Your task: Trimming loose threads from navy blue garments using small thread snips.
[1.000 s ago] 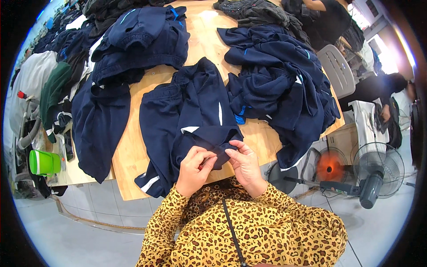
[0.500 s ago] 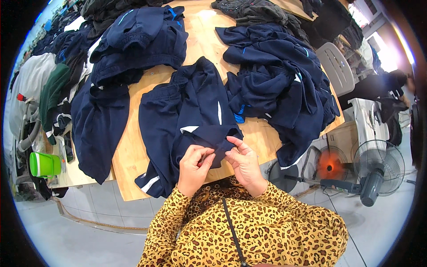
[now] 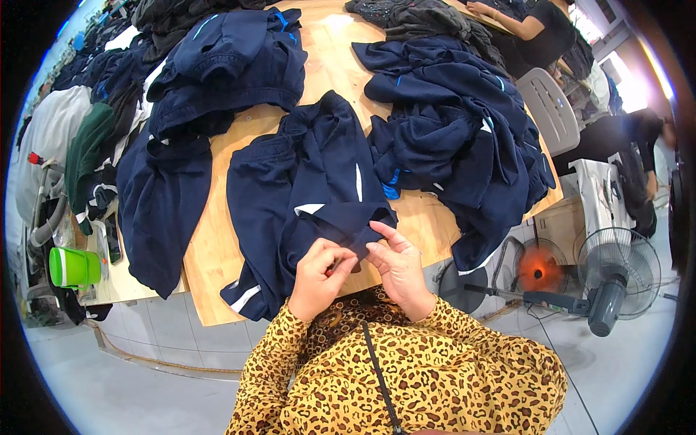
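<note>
Navy trousers [image 3: 330, 174] with white inserts lie spread before me, waistband away from me and one leg end folded up near my body. At that leg end my right hand [image 3: 400, 274] pinches the cloth edge between thumb and forefinger, the other fingers loosely curled. Close by on the left, my left hand [image 3: 320, 278] is closed, thumb and forefinger pressed together near the same hem. Whatever it holds is too small and hidden to name.
Piles of navy garments rest at left [image 3: 225, 72] and right [image 3: 457, 123] on the wooden table [image 3: 214, 290]. A green container [image 3: 74, 267] stands far left. Fans [image 3: 616, 275] and a grey plastic chair [image 3: 547, 109] are on the right. Other people work beyond.
My left hand has shifted slightly right and its fingertips have come closer to my right hand. A person's arm has come into view at the upper right.
</note>
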Demonstrator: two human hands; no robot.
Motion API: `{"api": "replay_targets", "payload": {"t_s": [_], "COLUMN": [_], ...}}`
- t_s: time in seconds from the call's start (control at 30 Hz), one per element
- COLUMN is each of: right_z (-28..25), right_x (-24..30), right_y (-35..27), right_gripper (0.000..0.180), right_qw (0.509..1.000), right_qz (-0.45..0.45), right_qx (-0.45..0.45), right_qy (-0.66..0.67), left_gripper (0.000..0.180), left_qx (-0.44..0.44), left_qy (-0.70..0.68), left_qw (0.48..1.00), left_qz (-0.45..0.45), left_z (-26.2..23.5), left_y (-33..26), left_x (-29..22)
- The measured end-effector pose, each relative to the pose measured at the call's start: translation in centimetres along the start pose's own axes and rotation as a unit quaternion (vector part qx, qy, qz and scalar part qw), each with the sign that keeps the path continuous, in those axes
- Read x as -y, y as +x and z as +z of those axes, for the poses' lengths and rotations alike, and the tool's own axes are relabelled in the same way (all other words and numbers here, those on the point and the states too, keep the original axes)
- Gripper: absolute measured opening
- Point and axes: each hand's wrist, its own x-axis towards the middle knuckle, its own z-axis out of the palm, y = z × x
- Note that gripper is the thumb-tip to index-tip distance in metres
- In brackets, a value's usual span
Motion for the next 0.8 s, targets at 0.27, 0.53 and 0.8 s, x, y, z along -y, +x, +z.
{"api": "replay_targets", "payload": {"t_s": [0.27,0.53,0.8], "right_z": [-1.9,-1.5,-1.4], "right_x": [-1.7,-1.4,-1.3], "right_y": [0.9,0.7,0.5], "right_gripper": [0.039,0.036,0.035], "right_qw": [0.999,0.998,0.998], "right_qz": [-0.019,-0.002,0.004], "right_qx": [0.043,0.047,0.054], "right_qy": [-0.011,0.029,0.043], "left_gripper": [0.024,0.041,0.028], "left_qx": [-0.045,-0.063,-0.062], "left_qy": [-0.003,0.19,0.231], "left_qw": [0.998,0.975,0.966], "left_qz": [-0.054,0.092,0.099], "left_z": [-0.2,-0.1,0.4], "left_y": [-0.4,-1.8,-1.9], "left_x": [0.5,0.5,0.3]}}
